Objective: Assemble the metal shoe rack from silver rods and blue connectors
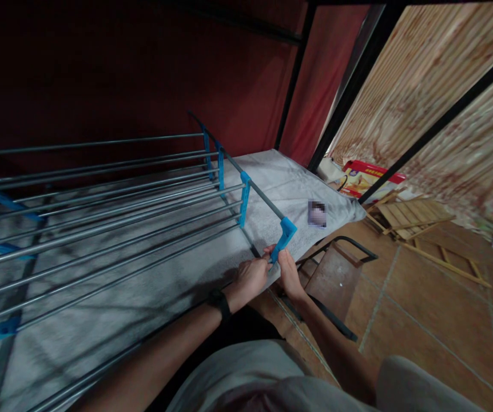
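A metal rack (100, 212) of several long grey rods with blue plastic connectors lies on its side over a grey blanket (289, 183). Both my hands meet at its nearest blue corner connector (286, 232). My left hand (253, 276), with a black band on the wrist, pinches the lower end of that connector. My right hand (288, 272) grips the same piece from the right side. A thin grey rod (263, 197) runs from this connector back to the other blue joints.
A small blurred card (317, 213) lies on the blanket. A black-framed stool (336, 269) stands on the tiled floor just right of my hands. Wooden slats (409, 214) and a red box (364, 177) lie by the patterned curtain. Black bed-frame posts (358, 74) rise behind.
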Action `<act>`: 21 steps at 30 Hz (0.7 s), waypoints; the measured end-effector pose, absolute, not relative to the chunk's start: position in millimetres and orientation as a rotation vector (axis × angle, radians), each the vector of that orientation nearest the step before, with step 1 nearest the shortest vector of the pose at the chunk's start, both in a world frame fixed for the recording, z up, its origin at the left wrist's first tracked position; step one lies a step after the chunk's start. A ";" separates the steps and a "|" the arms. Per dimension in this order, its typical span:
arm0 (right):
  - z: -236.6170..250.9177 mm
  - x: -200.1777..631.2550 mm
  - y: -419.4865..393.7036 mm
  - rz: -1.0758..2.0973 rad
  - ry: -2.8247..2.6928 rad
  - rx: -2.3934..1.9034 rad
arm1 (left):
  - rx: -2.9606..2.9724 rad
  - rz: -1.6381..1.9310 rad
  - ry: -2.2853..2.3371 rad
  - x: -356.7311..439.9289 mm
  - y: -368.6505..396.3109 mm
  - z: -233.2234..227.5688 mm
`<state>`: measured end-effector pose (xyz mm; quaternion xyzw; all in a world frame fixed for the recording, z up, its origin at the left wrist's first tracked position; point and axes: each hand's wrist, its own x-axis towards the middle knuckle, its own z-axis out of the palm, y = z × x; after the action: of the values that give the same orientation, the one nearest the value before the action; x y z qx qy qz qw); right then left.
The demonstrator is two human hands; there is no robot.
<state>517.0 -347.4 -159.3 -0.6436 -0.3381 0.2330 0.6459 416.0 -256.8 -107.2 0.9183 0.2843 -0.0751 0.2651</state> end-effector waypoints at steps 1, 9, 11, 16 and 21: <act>-159.0 517.6 -347.0 0.531 -0.771 -1.467 | 2.484 -0.199 0.748 416.1 -255.6 -107.7; -156.8 516.2 -347.1 0.531 -0.759 -1.458 | 2.503 -0.190 0.704 414.9 -254.2 -119.8; -156.0 515.8 -347.5 0.533 -0.764 -1.458 | 2.504 -0.175 0.694 414.7 -254.9 -121.7; -154.1 515.3 -347.6 0.538 -0.762 -1.463 | 2.501 -0.172 0.688 414.7 -256.2 -120.5; -154.0 514.1 -347.7 0.531 -0.760 -1.466 | 2.468 -0.146 0.667 412.9 -255.2 -118.9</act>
<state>514.1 -347.7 -154.0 -0.6443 -0.3342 0.2336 0.6470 412.9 -255.2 -118.9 0.9234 0.2496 -0.0547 0.2865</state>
